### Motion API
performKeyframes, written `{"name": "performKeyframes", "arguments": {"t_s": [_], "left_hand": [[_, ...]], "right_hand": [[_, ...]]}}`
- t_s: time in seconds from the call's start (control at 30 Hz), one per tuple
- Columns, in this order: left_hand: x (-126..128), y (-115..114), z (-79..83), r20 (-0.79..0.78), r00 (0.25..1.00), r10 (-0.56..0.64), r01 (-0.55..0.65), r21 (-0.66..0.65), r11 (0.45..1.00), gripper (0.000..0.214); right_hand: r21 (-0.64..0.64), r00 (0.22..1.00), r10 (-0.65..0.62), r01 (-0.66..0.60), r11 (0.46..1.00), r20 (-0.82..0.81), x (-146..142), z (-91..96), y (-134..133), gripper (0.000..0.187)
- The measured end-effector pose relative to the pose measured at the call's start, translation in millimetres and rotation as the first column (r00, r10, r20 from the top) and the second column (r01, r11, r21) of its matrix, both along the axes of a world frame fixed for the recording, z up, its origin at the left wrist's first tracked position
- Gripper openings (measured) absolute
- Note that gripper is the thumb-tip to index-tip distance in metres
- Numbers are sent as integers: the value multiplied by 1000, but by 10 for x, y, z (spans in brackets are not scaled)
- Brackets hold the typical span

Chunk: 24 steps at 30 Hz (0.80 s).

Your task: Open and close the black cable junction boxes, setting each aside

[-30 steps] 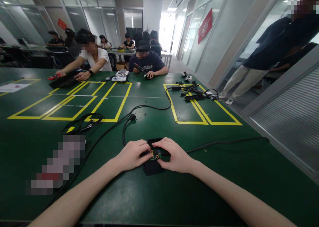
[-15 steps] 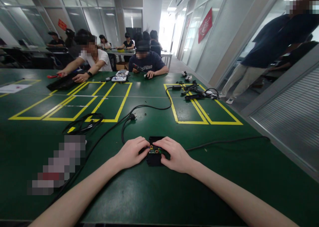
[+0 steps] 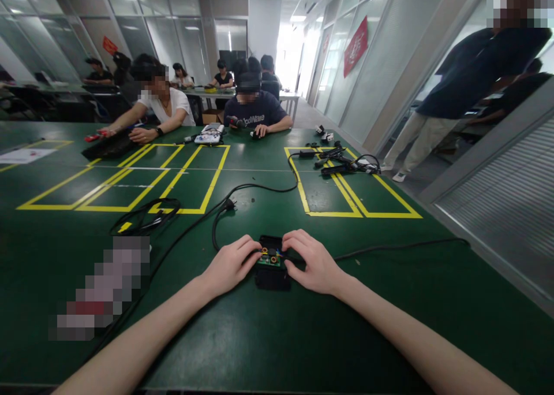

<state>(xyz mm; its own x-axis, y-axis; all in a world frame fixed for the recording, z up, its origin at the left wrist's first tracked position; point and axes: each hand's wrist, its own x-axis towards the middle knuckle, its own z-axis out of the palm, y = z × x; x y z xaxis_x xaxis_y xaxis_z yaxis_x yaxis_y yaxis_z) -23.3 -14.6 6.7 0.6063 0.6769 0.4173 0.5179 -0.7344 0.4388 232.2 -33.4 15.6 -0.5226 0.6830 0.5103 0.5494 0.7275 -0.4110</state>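
Observation:
In the head view, an opened black plastic case (image 3: 272,279) lies on the table in front of me. A small green circuit board (image 3: 269,261) with copper-coloured coils and thin coloured wires shows between its two halves. My left hand (image 3: 236,262) is closed at the board's left end, where a black power cable (image 3: 213,233) runs in under the fingers; its tip is hidden there. At the right end, my right hand (image 3: 309,262) has thumb and fingers around another black cable (image 3: 367,249) where its wires meet the board.
A cable with a plug (image 3: 231,205) crosses the green table (image 3: 208,349). Coiled cable (image 3: 145,216) and a blurred-out item (image 3: 108,285) lie left. More cables and adapters (image 3: 337,161) sit at back right, beside yellow tape (image 3: 333,214). Two people work across the table; another stands right.
My right hand has drawn back a little to the right, uncovering more of the circuit board and the case. My left hand stays at the left end with little movement.

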Motion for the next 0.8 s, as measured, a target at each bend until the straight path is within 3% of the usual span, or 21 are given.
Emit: {"name": "performKeyframes", "arguments": {"t_s": [0.2, 0.43, 0.8], "left_hand": [[-1, -13, 43, 85, 996, 7, -6, -12, 1000, 20], [-16, -37, 98, 97, 995, -22, 26, -39, 999, 18], [-53, -61, 102, 119, 986, -118, 126, -58, 990, 18]], "right_hand": [[-30, 988, 19, -15, 999, 154, 184, -33, 108, 6], [-110, 991, 63, -50, 993, 118, 182, -46, 78, 8], [-110, 989, 135, -127, 986, 63, 206, -3, 51, 11]]}}
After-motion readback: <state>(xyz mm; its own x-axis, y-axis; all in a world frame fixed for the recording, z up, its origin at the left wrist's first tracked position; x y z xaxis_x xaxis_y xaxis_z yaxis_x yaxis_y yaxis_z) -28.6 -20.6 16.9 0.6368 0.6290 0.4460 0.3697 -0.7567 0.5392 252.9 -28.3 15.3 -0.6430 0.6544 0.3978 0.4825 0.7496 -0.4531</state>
